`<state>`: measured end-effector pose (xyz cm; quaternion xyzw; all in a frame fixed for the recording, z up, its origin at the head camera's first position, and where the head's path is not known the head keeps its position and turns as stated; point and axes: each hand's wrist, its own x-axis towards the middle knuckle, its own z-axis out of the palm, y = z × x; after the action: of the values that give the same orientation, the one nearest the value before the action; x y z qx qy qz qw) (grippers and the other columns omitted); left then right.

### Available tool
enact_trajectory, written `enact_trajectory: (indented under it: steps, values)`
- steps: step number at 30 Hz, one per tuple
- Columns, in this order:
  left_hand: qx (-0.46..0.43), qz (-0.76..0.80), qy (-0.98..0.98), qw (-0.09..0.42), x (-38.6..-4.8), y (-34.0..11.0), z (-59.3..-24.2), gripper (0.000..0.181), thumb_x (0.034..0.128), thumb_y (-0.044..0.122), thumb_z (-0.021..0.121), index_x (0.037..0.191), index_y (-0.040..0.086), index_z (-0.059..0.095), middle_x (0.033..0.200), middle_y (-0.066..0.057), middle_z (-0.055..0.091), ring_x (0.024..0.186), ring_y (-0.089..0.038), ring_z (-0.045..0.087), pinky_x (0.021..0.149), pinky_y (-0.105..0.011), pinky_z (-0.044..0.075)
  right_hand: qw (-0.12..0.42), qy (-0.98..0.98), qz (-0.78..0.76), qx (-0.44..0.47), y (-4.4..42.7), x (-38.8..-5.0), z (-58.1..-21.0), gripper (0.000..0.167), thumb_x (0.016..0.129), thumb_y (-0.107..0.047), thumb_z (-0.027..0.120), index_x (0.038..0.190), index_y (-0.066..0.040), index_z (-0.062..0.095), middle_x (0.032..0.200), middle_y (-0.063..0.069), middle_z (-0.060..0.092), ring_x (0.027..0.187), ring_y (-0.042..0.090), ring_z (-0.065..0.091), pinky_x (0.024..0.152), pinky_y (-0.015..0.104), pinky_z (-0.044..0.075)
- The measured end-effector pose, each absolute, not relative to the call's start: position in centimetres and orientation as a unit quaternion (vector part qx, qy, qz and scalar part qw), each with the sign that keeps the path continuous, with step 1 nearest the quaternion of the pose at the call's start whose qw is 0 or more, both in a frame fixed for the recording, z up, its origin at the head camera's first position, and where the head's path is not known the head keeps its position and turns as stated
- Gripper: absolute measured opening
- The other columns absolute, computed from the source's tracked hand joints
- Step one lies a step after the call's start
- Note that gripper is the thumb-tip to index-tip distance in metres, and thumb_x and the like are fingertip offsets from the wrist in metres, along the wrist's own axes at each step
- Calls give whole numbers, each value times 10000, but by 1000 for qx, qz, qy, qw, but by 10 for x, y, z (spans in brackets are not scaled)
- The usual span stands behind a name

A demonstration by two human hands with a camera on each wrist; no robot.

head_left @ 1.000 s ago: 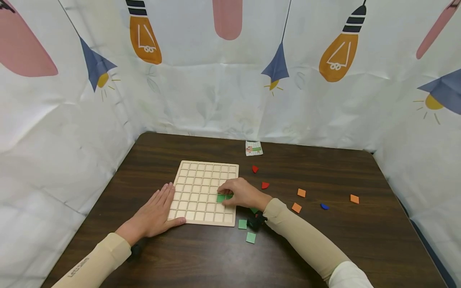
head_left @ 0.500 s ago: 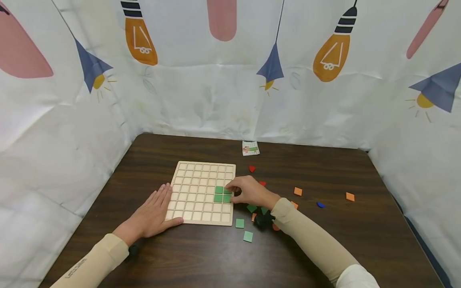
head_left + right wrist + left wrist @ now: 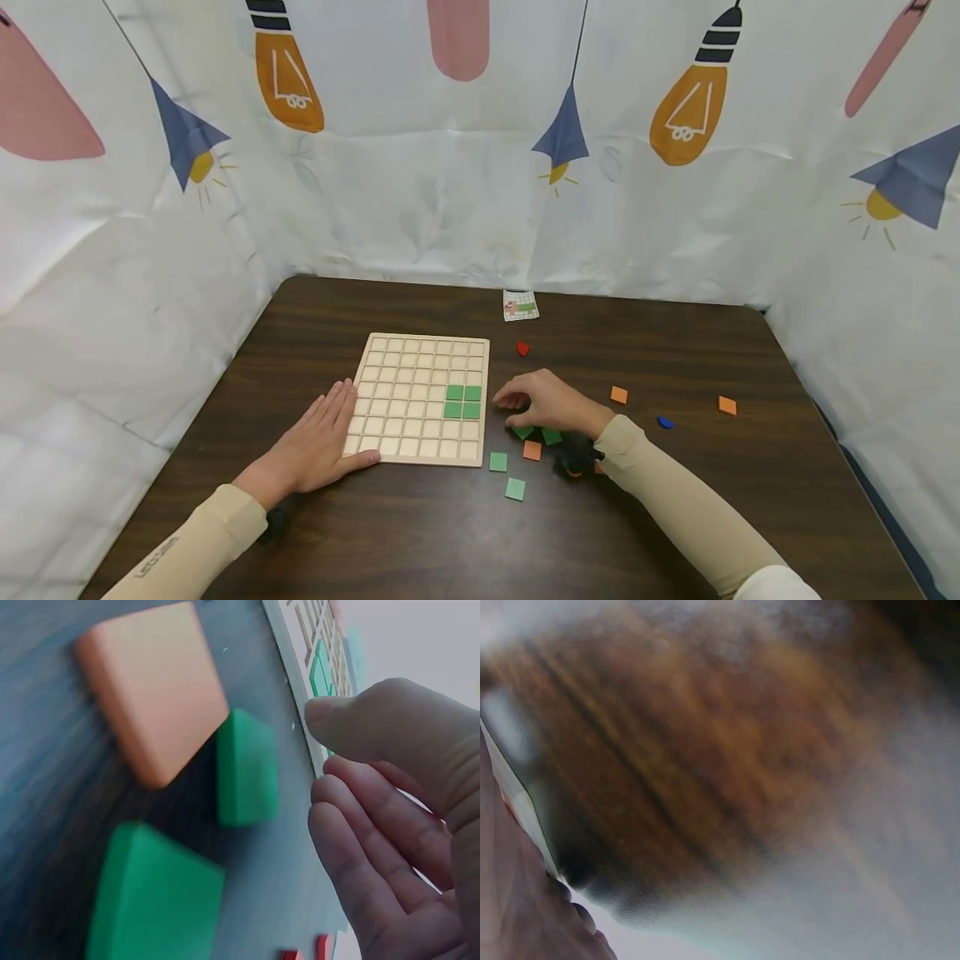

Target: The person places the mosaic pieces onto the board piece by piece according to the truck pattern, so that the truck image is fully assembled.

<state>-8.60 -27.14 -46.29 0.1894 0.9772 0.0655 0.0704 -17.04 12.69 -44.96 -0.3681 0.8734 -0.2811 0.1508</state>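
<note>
Since half a second ago, the right hand (image 3: pixel 551 402) has been drawn off the board (image 3: pixel 405 375), where squares at the right rim were partly covered by it. Four green squares (image 3: pixel 454 392) are now fully exposed, seated two by two in the grid near that rim. By judgement, this block has been released as placed, and attention has been turned to the loose pieces.

Right thumb and fingers are held apart, loosely bent, with nothing gripped between them. The hand is poised over two loose green pieces (image 3: pixel 551 437), near an orange piece (image 3: pixel 532 451); no contact is seen.

Left hand (image 3: pixel 307 446) is laid with straight fingers against the board's left edge, nothing clamped; its place is unchanged, and the board is presumably steadied by it.

Surface: dark wood-grained table (image 3: pixel 405 533). Two paler green squares (image 3: pixel 498 462) are left by the board's near right corner. Orange tiles (image 3: pixel 618 395) and a blue piece (image 3: pixel 665 422) are scattered farther right; a red piece (image 3: pixel 522 348) and a printed card (image 3: pixel 521 305) are noted toward the far edge.

Room: table enclosed by creased white cloth (image 3: pixel 450 217), printed with lamps and bulbs
</note>
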Motion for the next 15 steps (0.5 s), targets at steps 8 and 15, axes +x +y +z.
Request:
enact_trajectory:
  steps: [8, 15]
  values:
    - [181, 70, 977, 86, -88, -272, -464, 1140, 943, 765, 506, 1625, -79, 156, 1725, -274, 125, 1605, -463, 163, 1274, -644, 212, 179, 864, -293, -368, 147, -166, -449, 294, 932, -151, 753, 1225, -141, 754, 1143, -11, 764, 973, 88, 697, 881, 231, 589]
    - [184, 73, 976, 87, -87, -272, -467, 1132, 949, 756, 506, 1626, -77, 148, 1720, -291, 118, 1599, -477, 168, 1265, -653, 218, 178, 865, -292, -367, 158, -162, -452, 319, 927, -124, 767, 1244, -145, 746, 1172, -9, 765, 1000, 100, 705, 892, 239, 594]
